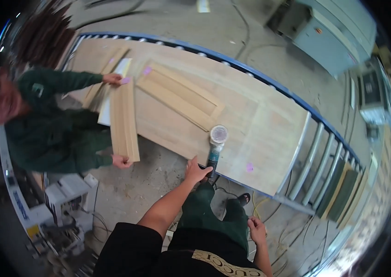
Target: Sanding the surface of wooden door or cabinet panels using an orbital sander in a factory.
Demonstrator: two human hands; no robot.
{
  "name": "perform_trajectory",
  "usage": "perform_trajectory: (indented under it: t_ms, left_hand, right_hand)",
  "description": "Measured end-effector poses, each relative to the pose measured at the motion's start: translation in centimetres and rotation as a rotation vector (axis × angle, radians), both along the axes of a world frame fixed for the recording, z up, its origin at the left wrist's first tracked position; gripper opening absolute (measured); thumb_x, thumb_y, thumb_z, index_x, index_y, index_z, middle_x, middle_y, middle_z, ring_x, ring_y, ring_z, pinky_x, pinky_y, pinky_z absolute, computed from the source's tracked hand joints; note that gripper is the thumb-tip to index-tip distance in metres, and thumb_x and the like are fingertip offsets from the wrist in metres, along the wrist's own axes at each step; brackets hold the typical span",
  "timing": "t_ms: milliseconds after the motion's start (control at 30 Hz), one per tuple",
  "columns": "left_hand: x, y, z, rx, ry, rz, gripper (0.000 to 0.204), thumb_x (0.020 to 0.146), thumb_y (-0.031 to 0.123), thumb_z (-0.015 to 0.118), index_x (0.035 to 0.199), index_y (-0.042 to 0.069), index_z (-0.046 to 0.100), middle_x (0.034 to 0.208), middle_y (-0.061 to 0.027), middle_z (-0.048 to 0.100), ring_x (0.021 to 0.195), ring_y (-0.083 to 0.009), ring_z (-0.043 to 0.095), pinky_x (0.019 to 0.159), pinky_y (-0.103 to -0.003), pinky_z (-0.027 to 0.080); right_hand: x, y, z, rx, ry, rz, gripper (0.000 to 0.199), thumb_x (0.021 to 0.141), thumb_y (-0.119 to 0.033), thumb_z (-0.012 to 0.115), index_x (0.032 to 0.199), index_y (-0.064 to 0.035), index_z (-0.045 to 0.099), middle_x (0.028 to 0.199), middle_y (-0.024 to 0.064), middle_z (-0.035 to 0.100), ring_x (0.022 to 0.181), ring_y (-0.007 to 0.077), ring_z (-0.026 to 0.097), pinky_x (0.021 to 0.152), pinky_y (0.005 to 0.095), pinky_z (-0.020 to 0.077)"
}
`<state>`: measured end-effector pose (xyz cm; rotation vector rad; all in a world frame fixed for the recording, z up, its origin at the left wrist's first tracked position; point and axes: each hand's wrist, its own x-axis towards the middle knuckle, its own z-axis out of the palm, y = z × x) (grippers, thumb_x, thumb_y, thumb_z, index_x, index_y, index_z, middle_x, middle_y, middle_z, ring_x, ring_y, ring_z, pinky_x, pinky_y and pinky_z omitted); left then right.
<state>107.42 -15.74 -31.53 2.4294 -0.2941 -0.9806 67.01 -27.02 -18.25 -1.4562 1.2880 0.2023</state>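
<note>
An angle grinder (213,159) with a teal and black body and a round, pale disc lies at the table's near edge, its disc toward the panel. My left hand (196,171) is beside the grinder's handle, thumb and fingers apart, the thumb close to or touching it. By my right thigh hangs my right hand (256,230), fingers curled, with nothing visible in it. A light wooden framed panel (179,94) lies flat on the large board (269,115), just beyond the grinder. At the left, a co-worker holds another wooden panel (124,117) with both hands, tilted over the table edge.
A blue-railed roller conveyor (318,143) carries the board. Narrow wood strips (343,189) lean at its right end. A grey cabinet (329,39) stands beyond, and a light machine (70,198) stands at lower left. Cables (292,231) trail over the floor near my feet.
</note>
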Motion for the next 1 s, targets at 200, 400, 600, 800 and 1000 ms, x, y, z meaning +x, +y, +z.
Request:
perform_trajectory:
  t_ms: [200,400,600,800,1000]
  left_hand:
    - [1.1,-5.2,-8.5,-0.024,0.282,-0.195,0.083,0.075,0.043,0.084,0.138,-0.005,0.058,0.132,-0.0287,0.065,0.128,-0.0413,0.063,0.111,-0.051,0.048]
    - [3.4,-7.1,-11.2,-0.195,0.265,-0.024,0.071,0.076,0.018,0.092,0.132,-0.011,0.06,0.126,-0.0197,0.071,0.11,-0.0339,0.071,0.099,-0.045,0.057]
    - [0.8,-8.9,-9.9,-0.122,0.285,0.047,0.069,0.078,0.019,0.091,0.132,-0.009,0.058,0.13,-0.0199,0.069,0.106,-0.0349,0.071,0.096,-0.049,0.059]
    - [-0.8,-8.5,-7.9,-0.131,0.325,0.066,0.04,0.082,0.023,0.077,0.11,-0.002,0.064,0.108,-0.0129,0.068,0.091,-0.0295,0.069,0.08,-0.048,0.06]
    - [-5.2,-7.7,-6.8,-0.197,0.458,0.072,0.043,0.078,0.021,0.079,0.11,-0.004,0.065,0.106,-0.0132,0.068,0.086,-0.0287,0.068,0.078,-0.045,0.058]
  right_hand:
    - [-1.2,8.4,1.6,-0.062,0.1,-0.108,0.039,0.102,-0.032,0.069,0.13,-0.0047,0.072,0.103,0.0107,0.076,0.094,0.0203,0.071,0.088,0.0345,0.0561]
    - [-3.6,14.2,1.8,-0.111,0.162,-0.55,0.037,0.1,-0.037,0.068,0.122,-0.0081,0.075,0.098,0.0154,0.076,0.09,0.0305,0.074,0.083,0.0422,0.0568]
    - [-8.1,24.6,1.4,-0.128,0.286,-0.745,0.04,0.103,-0.042,0.063,0.122,-0.0092,0.075,0.107,0.0164,0.078,0.1,0.0325,0.075,0.089,0.0434,0.0572]
    - [-10.5,33.8,-1.8,0.207,0.365,-0.846,0.045,0.101,-0.049,0.062,0.124,-0.0129,0.076,0.115,0.0172,0.077,0.108,0.0351,0.074,0.095,0.0464,0.0558]
    - [-15.5,32.5,-4.9,0.111,0.301,-0.9,0.045,0.098,-0.049,0.064,0.122,-0.0142,0.079,0.114,0.0183,0.077,0.11,0.0375,0.073,0.095,0.0453,0.0565]
